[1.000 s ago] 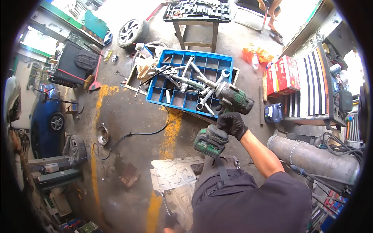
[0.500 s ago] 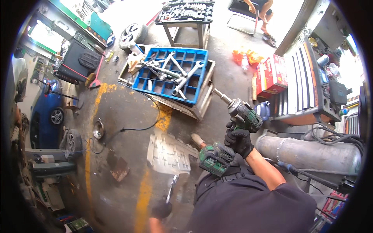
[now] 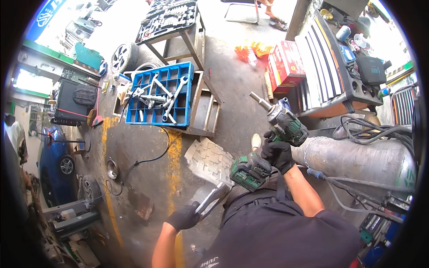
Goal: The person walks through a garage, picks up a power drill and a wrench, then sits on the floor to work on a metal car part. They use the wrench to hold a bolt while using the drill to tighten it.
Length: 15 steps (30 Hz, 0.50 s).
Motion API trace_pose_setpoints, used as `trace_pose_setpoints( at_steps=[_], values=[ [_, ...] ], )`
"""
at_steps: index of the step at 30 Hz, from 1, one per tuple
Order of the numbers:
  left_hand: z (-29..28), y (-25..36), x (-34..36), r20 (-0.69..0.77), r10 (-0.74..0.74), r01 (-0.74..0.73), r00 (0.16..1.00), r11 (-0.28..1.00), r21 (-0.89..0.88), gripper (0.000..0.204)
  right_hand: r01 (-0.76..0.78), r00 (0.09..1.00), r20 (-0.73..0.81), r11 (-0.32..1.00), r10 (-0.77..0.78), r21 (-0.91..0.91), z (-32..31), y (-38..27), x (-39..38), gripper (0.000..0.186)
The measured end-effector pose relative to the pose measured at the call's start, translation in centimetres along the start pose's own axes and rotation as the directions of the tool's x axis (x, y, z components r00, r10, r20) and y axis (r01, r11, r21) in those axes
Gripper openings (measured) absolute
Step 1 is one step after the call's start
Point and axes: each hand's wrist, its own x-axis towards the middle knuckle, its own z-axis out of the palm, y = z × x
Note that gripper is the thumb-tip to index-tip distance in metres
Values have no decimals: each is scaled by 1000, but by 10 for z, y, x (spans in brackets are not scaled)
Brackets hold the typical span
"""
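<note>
My right hand (image 3: 278, 156), in a black glove, is wrapped round the grip of a green-and-black cordless impact wrench (image 3: 288, 126). A long silver socket (image 3: 260, 101) points forward from its nose, and the bulky battery end hangs beside my waist. Lower down on the left, my gloved left hand (image 3: 182, 217) is closed on a long silver hand tool (image 3: 212, 199). Motion smears that tool, so its exact kind is unclear. Ahead stands a blue divided tray (image 3: 189, 94) with several silver wrenches (image 3: 177, 99) piled across its compartments.
Behind the blue tray, an open socket set (image 3: 167, 20) rests on a metal stand. A red box (image 3: 287, 67) and tool cabinet (image 3: 319, 62) stand at right, above a large grey cylinder (image 3: 357, 158). A pale textured mat (image 3: 210, 160) and black cable (image 3: 149, 156) lie on the floor.
My left hand has risen and come forward with the silver tool. The view has shifted, so the blue tray sits further left. My right hand still holds the impact wrench.
</note>
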Motion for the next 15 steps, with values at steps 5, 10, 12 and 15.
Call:
trace_pose_setpoints(
  at_steps=[5, 10, 12, 15],
  values=[
    [14, 9, 23, 176, -27, 21, 984, 999, 36, 28, -20, 998, -60, 999, 18, -33, -3, -29, -3, 41],
    [19, 24, 49, 185, -2, -3, 983, 1000, 29, 32, 24, 989, -144, 999, -20, 29, -5, -49, 5, 42],
    [16, 42, 49, 230, -33, 25, 973, 999, 38, 33, 9, 998, -55, 1000, -7, 23, -9, -53, -4, 42],
    [30, 40, 51, 191, 46, -54, 980, 998, 37, 32, 21, 999, -47, 1000, -21, 2, -6, -49, -18, 41]
  ],
)
